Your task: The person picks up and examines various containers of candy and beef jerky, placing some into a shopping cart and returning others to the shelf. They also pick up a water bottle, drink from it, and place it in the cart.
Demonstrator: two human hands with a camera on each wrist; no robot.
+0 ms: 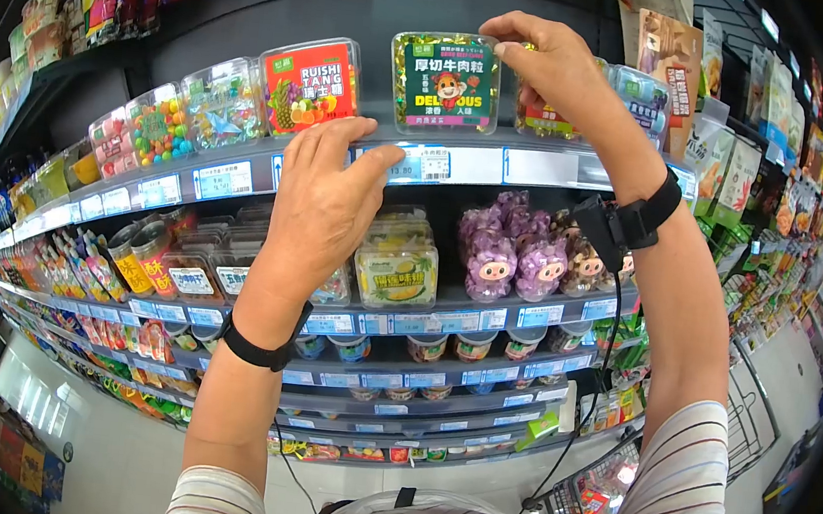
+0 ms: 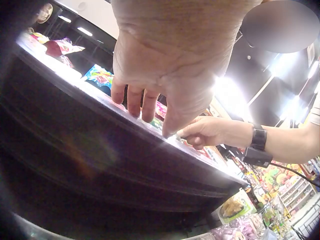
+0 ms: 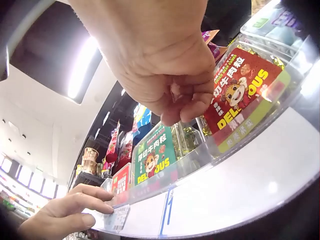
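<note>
A clear plastic box of beef cubes (image 1: 445,84) with a green label stands upright on the top shelf. My right hand (image 1: 546,60) pinches its upper right corner, thumb in front and fingers curled over the top edge; in the right wrist view that hand (image 3: 160,75) hides the corner. The left hand (image 1: 326,199) rests its fingertips on the shelf's front edge, by a price tag (image 1: 422,164), below the box of Ruishi Tang candy (image 1: 309,86). Seen in the right wrist view, the left fingers (image 3: 82,200) are loosely bent and hold nothing.
A red-labelled beef cube box (image 3: 245,92) stands right of the green one. Tubs of colourful candy (image 1: 162,124) line the shelf's left side. On the shelf below are purple character packs (image 1: 490,265) and a yellow-green box (image 1: 397,271). A wire basket (image 1: 566,500) holds packages at floor level.
</note>
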